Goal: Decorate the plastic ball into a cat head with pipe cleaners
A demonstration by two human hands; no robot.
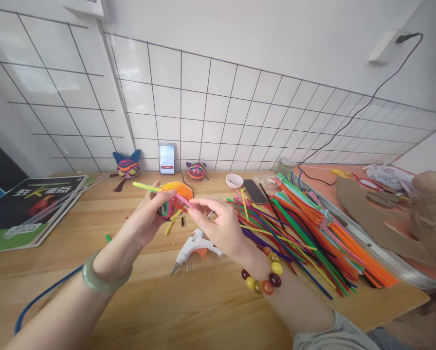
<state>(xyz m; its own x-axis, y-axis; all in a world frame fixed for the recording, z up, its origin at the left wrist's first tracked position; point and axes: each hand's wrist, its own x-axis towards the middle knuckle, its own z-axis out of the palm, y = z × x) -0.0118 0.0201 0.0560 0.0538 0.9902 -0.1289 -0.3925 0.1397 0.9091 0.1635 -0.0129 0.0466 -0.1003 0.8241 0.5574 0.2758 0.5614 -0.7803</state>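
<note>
My left hand (148, 216) is closed round a small coiled pipe-cleaner piece (176, 194), orange on top with mixed colours below, held above the wooden table (203, 301). A yellow-green pipe cleaner (145, 186) sticks out to the left past my fingers. My right hand (218, 223) pinches a pink pipe cleaner (185, 201) that runs into the coiled piece. A white glue gun (194, 247) lies on the table just below both hands. A jade bangle is on my left wrist and a bead bracelet on my right.
A big pile of coloured pipe cleaners (313, 228) lies to the right, with a black phone (254, 191) and a small bowl (234, 181) behind it. Two finished masks (127, 167) and an upright phone (167, 158) lean against the tiled wall. Books (31, 206) lie at left, cardboard (378, 218) at right.
</note>
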